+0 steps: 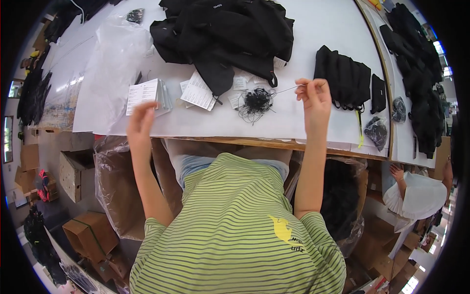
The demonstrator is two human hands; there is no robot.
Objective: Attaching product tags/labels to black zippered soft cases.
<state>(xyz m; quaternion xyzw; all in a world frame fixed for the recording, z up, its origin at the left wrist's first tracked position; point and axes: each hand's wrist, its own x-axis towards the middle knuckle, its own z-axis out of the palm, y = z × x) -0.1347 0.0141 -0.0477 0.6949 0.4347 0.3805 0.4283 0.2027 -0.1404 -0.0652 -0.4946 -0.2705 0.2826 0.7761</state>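
Observation:
A tangled bunch of thin black strings (256, 102) lies on the white tabletop (215, 125), in front of a heap of black fabric bags (220, 34). One strand rises from it to my right hand (314, 95), whose thumb and fingers pinch its end. My left hand (142, 121) is raised beside a stack of printed white tags (143, 95). Its fingers are bent and blurred, so whether they hold anything is unclear. More white paper tags (199, 92) hang out from under the bag heap, next to the strings.
Folded black pouches (342, 76) sit at the right, near a small plastic bag of black pieces (376, 132). Clear plastic sheeting (117, 54) covers the table's left part. Plastic-lined boxes (115, 186) stand below the front edge. Another person (416, 193) is at far right.

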